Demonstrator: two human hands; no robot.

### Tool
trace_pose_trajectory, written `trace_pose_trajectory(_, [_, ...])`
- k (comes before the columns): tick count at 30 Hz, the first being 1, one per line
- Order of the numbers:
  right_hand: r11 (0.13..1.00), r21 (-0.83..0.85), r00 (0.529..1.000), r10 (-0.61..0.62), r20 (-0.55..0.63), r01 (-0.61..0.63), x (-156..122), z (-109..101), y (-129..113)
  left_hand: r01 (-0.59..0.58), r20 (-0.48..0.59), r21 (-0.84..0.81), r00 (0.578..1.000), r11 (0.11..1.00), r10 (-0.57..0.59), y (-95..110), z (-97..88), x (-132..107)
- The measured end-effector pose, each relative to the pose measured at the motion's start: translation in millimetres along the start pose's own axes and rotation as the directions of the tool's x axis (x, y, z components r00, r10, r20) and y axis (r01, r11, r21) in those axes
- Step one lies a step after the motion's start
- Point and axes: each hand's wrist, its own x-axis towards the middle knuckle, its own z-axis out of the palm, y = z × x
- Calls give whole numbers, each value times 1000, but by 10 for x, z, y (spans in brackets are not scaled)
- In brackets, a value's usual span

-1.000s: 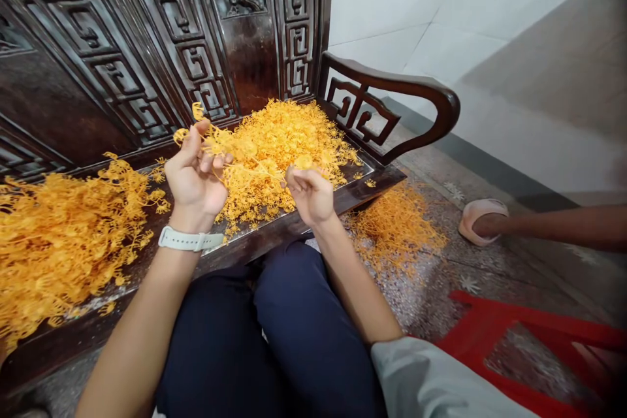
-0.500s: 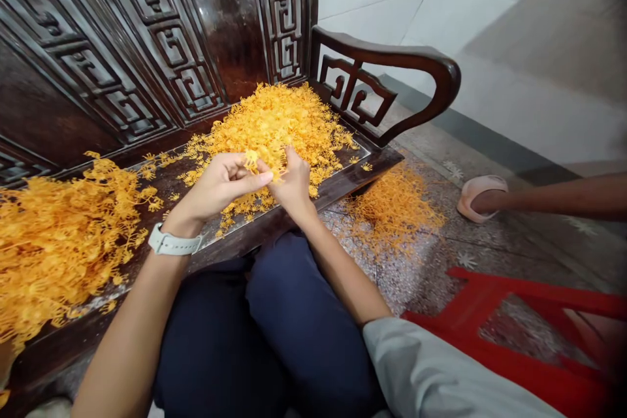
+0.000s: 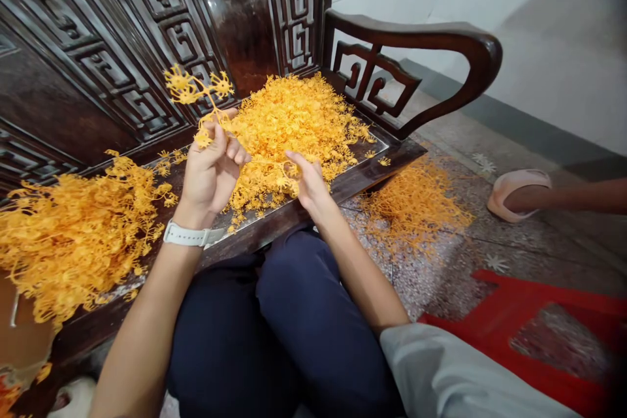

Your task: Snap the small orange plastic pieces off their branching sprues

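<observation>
In my left hand (image 3: pixel 210 166), raised over the bench, is a yellow plastic flower sprig (image 3: pixel 211 99), pinched between thumb and fingers. Its branching stem carries several spiky blossoms that stick up above the hand. My right hand (image 3: pixel 312 184) hovers by the front of the large pile of yellow plastic flower pieces (image 3: pixel 298 117), thumb and fingers apart. Yellow pieces show behind and between those fingers; none is plainly gripped. A second heap, of tangled yellow sprigs (image 3: pixel 88 228), lies on the bench to the left.
The dark carved wooden bench (image 3: pixel 343 191) has a curved armrest (image 3: pixel 416 32) at right. Orange stems (image 3: pixel 416 209) are heaped on the floor beside it. A red plastic stool (image 3: pixel 490 313) stands lower right, near another person's foot in a pink slipper (image 3: pixel 519 186). A cardboard box (image 3: pixel 24 326) is at lower left.
My hands were together over the pile with yellow flower bits between them. Now they are apart: the left has risen leftward with a sprig, the right has opened. The view has shifted slightly.
</observation>
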Motion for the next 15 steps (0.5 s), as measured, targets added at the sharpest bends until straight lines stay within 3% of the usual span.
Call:
trace_pose_trajectory(2, [935, -283, 960, -254, -117, 213, -44, -35, -24, -45, -24, 12, 999, 999, 45, 19, -25, 12])
trace_pose_trajectory(3, [839, -447, 915, -391, -99, 310, -69, -54, -52, -72, -38, 28, 997, 997, 73, 30, -44, 16])
trace_pose_trajectory(5, [597, -664, 830, -554, 66, 451, -130, -85, -130, -130, -52, 63, 990, 990, 133, 57, -77, 16])
trace_pose_trajectory(7, [482, -681, 798, -544, 261, 551, -204, -96, -222, -168, -45, 91, 984, 982, 172, 85, -91, 0])
trace_pose_trajectory(9, [532, -575, 783, -458, 421, 621, -291, -79, -316, -168, -32, 126, 984, 978, 173, 101, -81, -30])
trace_pose_trajectory(11, [642, -439, 751, -354, 557, 628, -382, -36, -409, -155, -32, 167, 986, 974, 162, 95, -62, -68])
trace_pose_trajectory(13, [753, -328, 745, -307, 593, 571, -463, 17, -506, -164, -33, 203, 984, 965, 175, 73, -58, -102])
trace_pose_trajectory(15, [844, -206, 780, -328, 533, 496, -526, 61, -607, -205, 12, 255, 978, 945, 209, 53, -77, -131])
